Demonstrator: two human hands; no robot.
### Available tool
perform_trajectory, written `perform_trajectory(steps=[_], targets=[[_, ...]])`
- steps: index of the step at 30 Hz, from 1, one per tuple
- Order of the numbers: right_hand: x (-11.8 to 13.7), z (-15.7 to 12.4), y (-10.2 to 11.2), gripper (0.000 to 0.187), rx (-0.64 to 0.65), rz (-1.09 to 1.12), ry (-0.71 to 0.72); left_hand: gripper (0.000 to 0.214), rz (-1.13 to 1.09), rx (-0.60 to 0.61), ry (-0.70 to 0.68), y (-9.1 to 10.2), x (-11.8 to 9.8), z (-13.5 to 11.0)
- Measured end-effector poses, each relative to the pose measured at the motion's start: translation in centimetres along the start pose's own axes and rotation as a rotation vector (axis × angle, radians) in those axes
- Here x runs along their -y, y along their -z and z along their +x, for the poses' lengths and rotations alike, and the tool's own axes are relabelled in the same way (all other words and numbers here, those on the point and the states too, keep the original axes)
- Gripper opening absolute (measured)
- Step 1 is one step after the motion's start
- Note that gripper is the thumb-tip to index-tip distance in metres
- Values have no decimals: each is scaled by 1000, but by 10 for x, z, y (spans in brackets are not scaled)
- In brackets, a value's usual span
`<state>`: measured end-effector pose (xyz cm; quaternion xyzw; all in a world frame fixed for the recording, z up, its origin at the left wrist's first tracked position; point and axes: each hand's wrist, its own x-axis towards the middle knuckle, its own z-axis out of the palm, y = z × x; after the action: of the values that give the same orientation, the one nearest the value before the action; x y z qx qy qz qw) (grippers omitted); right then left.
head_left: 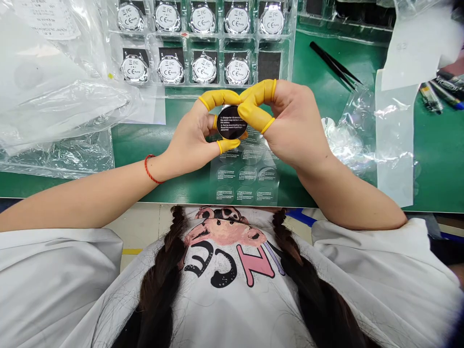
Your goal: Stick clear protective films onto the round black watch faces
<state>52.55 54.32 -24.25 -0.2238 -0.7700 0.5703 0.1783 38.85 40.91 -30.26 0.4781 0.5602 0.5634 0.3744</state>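
**Q: What is at the centre of the figure?**
A: A round black disc (232, 122), held upright to the view just above a transparent sheet of round printed labels (242, 181). Its white print reads "1. Charge for 15 minutes…" and "2. Pair by downloading the app"; the line ends are covered.

**Q: State of the fingers?**
A: Nearly closed on the disc rim. The left hand (190, 140), with a red string bracelet (150, 169), pinches it from the lower left. The right hand (295, 123) presses from the upper right. Yellow finger cots (219, 99) cover the fingertips.

**Q: What is legible or hidden elsewhere?**
A: At top centre, a clear plastic tray (221, 37) holds silver watch backs (237, 71) marked "CE" and "RoHS"; its top row is cut off by the frame edge. Plastic bags (54, 111) lie at upper left. Pens (444, 92), at the right edge, are cut off, and their print is unreadable.

**Q: Room around the hands?**
A: The tray lies just above them. Black tweezers (335, 65) lie to the upper right, on a green mat (435, 154) whose near edge runs under the forearms.
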Motion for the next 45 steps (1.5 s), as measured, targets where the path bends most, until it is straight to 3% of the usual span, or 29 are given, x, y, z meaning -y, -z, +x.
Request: perform_trajectory(steps=[18,27,38,45], targets=[[-5,0,-1,13,-30,-58,97,72,4,-12,-5,-1,-2,0],[-4,0,-1,16,-38,-150,70,69,17,-15,27,-1,-4,-1],[-6,-3,-4,14,-96,-108,137,71,-8,-5,6,0,1,0],[-1,-4,-3,17,-77,-131,90,72,-6,-4,-18,0,2,1]])
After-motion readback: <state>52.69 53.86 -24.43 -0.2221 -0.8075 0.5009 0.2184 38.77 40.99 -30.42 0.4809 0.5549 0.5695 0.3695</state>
